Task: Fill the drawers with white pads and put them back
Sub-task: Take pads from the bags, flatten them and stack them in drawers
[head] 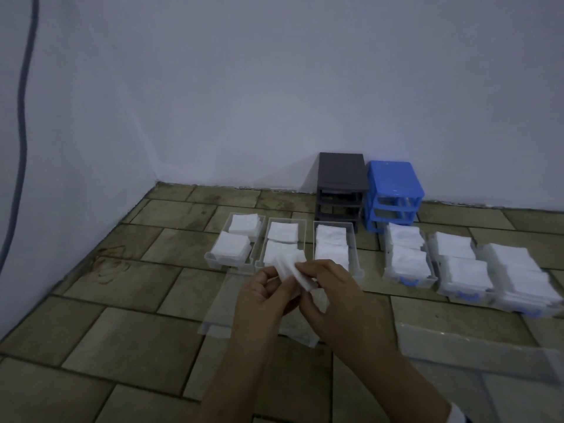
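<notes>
Olive-brown floor tiles (128, 340) run up to a pale bluish-white wall (274, 87), where a dark cable (21, 123) hangs down at the far left. Against the wall stand two small drawer frames with open slots: a dark grey plastic frame (340, 184) and, touching its right side, a bright blue plastic frame (393, 193).

Six clear plastic drawers lie on the floor in a row in front of the frames. Three plain clear drawers (259, 264) sit to the left, side by side, each holding two stacks of square white pads (232, 247). Three clear drawers with blue handles (407, 281) sit to the right, also packed with white pads; the rightmost is heaped above its rim.

Near the middle, just this side of the plain drawers, the left hand (259, 296) and right hand (332, 294) meet, both pinching a small bundle of white pads (294, 273) between thumb and fingers. The hands cover the near end of the middle and right plain drawers.

Beneath the hands lies an empty clear plastic bag (219, 312), flat on the tiles. Another clear plastic sheet or bag (473, 346) lies to the near right.
</notes>
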